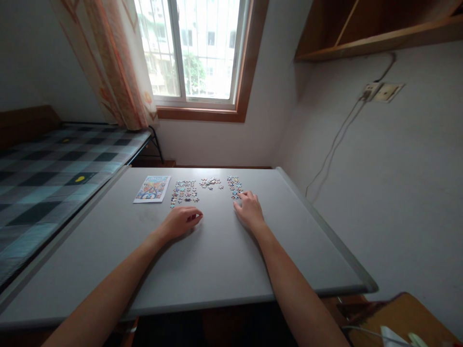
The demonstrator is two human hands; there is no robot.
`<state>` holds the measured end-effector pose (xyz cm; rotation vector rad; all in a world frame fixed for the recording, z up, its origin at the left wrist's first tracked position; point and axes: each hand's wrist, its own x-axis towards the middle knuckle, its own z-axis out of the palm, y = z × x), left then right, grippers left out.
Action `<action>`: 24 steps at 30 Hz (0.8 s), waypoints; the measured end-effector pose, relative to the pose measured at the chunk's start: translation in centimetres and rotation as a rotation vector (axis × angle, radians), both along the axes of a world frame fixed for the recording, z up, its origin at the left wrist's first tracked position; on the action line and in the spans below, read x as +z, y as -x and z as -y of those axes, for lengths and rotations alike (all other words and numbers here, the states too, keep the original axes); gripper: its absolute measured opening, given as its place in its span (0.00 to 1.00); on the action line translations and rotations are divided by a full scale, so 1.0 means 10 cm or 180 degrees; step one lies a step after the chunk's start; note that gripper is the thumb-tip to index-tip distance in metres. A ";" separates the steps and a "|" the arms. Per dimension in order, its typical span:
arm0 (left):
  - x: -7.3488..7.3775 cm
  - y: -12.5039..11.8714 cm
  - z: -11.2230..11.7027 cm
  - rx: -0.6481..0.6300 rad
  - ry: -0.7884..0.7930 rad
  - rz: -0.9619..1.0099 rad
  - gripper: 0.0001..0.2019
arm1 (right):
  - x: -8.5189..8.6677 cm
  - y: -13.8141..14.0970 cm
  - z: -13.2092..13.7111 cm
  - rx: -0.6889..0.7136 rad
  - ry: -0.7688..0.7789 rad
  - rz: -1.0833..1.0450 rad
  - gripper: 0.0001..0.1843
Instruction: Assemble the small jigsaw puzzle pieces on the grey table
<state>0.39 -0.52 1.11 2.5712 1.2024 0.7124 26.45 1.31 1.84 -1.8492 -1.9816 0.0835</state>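
Observation:
Small colourful puzzle pieces lie in three groups on the grey table (217, 260): a left patch (183, 192), a loose middle cluster (210, 182) and a right column (234, 186). A printed picture card (152, 188) lies to their left. My left hand (183, 220) rests on the table just below the left patch, its fingers curled loosely under, nothing visible in them. My right hand (249, 210) lies flat with fingers stretched forward, its fingertips touching the near end of the right column of pieces.
A bed with a checked blue-black cover (47, 168) runs along the table's left edge. A window with a curtain (112, 62) is behind. The wall at right carries a socket with a hanging cable (379, 91). A wooden chair corner (408, 313) sits at lower right.

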 end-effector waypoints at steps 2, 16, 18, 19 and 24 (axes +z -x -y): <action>-0.01 0.00 0.00 0.0000 0.0010 -0.0025 0.12 | -0.01 0.10 0.03 0.0210 -0.0053 0.0024 0.18; 0.03 -0.03 0.02 0.0027 0.0088 -0.0096 0.12 | -0.04 0.70 -0.20 0.0604 0.0245 0.0547 0.24; 0.02 -0.02 0.01 0.0022 0.0094 -0.0098 0.12 | -0.09 0.75 -0.29 0.0417 0.0184 0.0449 0.22; 0.02 -0.02 0.01 0.0023 0.0091 -0.0100 0.12 | -0.11 0.77 -0.32 0.0340 0.0165 0.0415 0.22; 0.02 -0.03 0.01 0.0048 0.0103 -0.0150 0.12 | -0.16 0.81 -0.36 0.0229 0.0128 0.0512 0.21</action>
